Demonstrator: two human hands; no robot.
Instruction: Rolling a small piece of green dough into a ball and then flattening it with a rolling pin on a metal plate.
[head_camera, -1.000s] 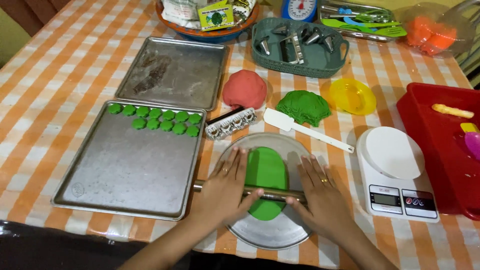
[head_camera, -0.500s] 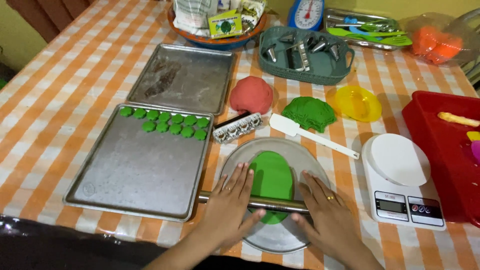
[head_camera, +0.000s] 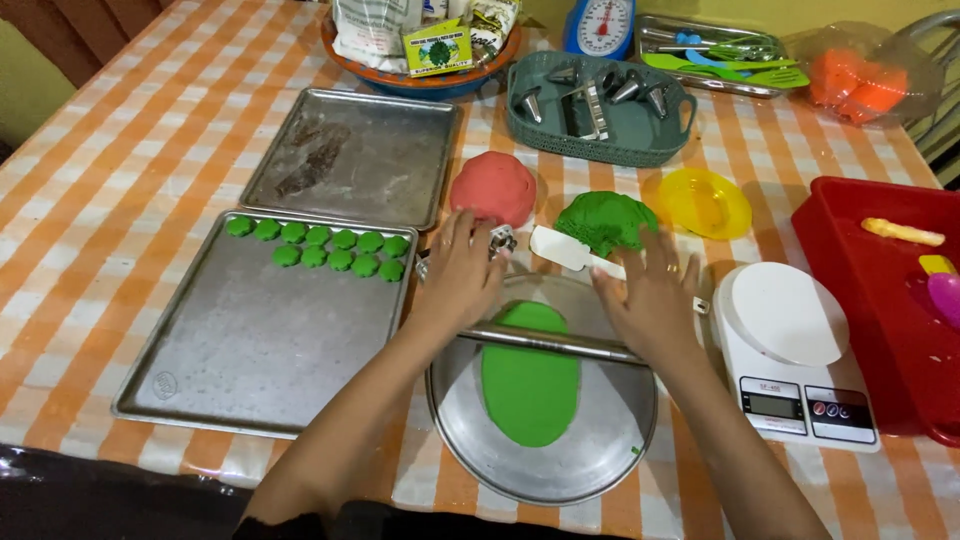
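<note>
Both hands lie flat, fingers spread and gripping nothing, on a metal rolling pin (head_camera: 550, 342); the left hand (head_camera: 462, 275) presses its left end, the right hand (head_camera: 655, 300) its right end; the pin lies across the far end of a flattened green dough (head_camera: 530, 385) on a round metal tray (head_camera: 600, 450); beside it on the table, a baking tray (head_camera: 250, 350) bears small green dough pieces (head_camera: 320, 245); a kitchen scale (head_camera: 785, 350) stands to the right.

Bare forearms; a ring on the right hand (head_camera: 655, 300).
</note>
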